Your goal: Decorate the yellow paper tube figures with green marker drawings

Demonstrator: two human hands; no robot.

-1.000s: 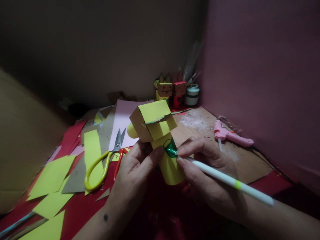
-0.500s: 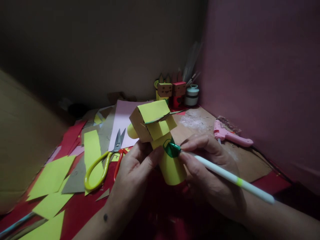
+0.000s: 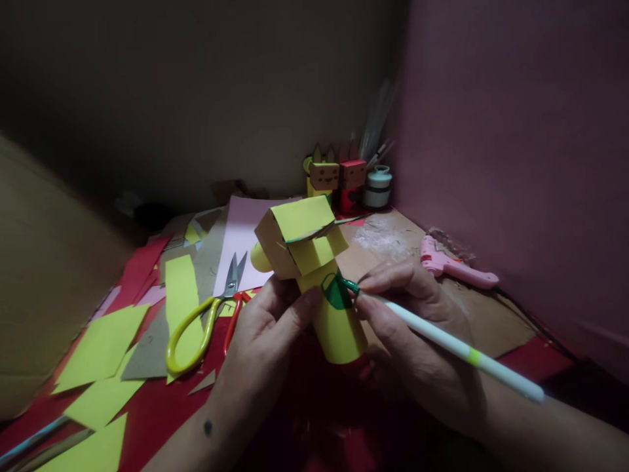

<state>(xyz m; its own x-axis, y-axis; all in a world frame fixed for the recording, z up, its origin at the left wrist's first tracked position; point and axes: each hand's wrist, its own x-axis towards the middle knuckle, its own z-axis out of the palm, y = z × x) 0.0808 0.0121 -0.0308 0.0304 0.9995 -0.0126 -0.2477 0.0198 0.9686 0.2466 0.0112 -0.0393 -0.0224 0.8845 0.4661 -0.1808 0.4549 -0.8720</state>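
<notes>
In the middle, my left hand (image 3: 268,334) is closed round a yellow paper figure (image 3: 344,337) with a boxy cardboard head and a tube-shaped body. Its thumb presses on the body beside a green-coloured heart shape (image 3: 338,293), whose upper left part is only outlined. My right hand (image 3: 417,328) pinches a white marker (image 3: 442,341) with a green tip end, and that tip rests at the right edge of the green patch. Left of the figure lie scissors (image 3: 209,321) with one yellow and one red handle, their blades apart.
Yellow paper pieces (image 3: 101,351) and a pink sheet (image 3: 246,223) lie to the left. A pink glue gun (image 3: 455,267) sits on cardboard at the right. Behind stand a yellow cardboard figure (image 3: 324,176), a red one (image 3: 352,176) and a pale blue jar (image 3: 378,189).
The marker tip has shifted slightly to the right, and more of the green patch shows. My left hand and the figure have barely moved.
</notes>
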